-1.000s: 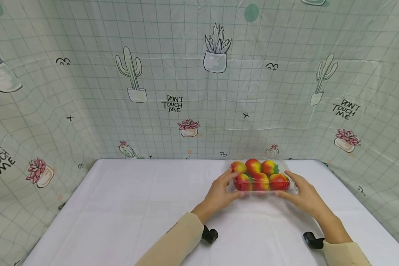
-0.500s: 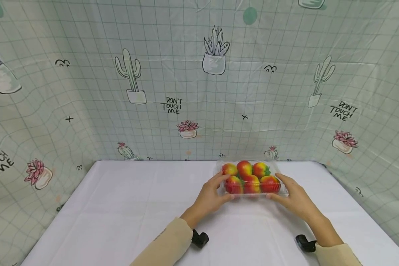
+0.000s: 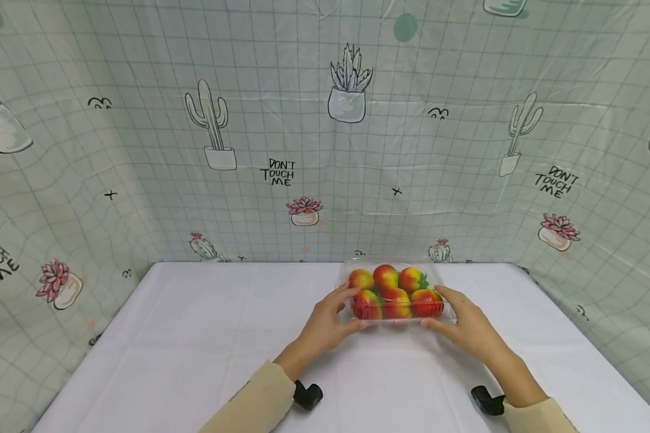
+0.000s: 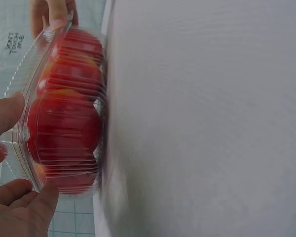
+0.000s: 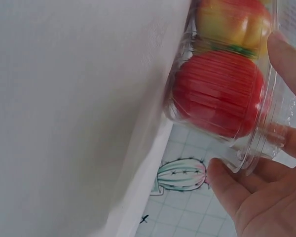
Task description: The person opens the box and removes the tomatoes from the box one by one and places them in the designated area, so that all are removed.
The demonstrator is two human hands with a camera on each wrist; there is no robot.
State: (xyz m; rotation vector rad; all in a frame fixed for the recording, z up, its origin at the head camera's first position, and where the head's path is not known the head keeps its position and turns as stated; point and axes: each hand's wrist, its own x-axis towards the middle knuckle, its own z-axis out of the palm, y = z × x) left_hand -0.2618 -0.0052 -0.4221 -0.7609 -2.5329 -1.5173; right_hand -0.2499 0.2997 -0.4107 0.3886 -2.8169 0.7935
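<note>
A clear plastic clamshell box [image 3: 392,321] full of red-and-yellow fruit [image 3: 386,277] stands towards the back of the white table, right of centre. My left hand [image 3: 323,325] holds its left end, thumb near the front edge and fingers on the side. At the other end, my right hand [image 3: 470,325] grips the box in the same way. In the left wrist view, the ribbed wall shows red fruit [image 4: 64,126] behind it, with fingertips at the rim. The right wrist view has one red fruit [image 5: 217,94] close to the right hand's fingers.
The white-covered table [image 3: 195,361] ends at the back against a hanging green grid cloth [image 3: 260,228] printed with cacti. That cloth also encloses both sides. A small black device [image 3: 307,396] sits at the left wrist and another [image 3: 487,401] at the right.
Both hands have moved the fruit box left and slightly nearer across the table, keeping their hold at its two ends. The head view has shifted slightly.
</note>
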